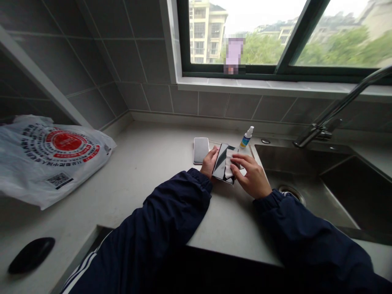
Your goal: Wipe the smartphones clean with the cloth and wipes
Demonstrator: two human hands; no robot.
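My left hand (pixel 210 162) grips the left edge of a flat device with a dark, glossy screen (pixel 219 164), like a small tablet, tilted above the counter. Light and dark stripes reflect in its glass. A pale cleaning cloth with a zigzag edge (pixel 228 164) lies over the right part of the screen. Fingers of my right hand (pixel 253 176) press the cloth against the glass, the thumb at its lower side. Just behind the device stands a small spray bottle (pixel 246 137) with a white top and a blue-yellow label. Left of it, a phone (pixel 201 150) lies flat.
The white counter (pixel 153 155) meets a steel sink (pixel 275 163) with a tap (pixel 318 128) at right. A white plastic bag with red print (pixel 61 155) sits at left. Nearer me lies a black rounded object (pixel 32 255). A window (pixel 260 45) is ahead.
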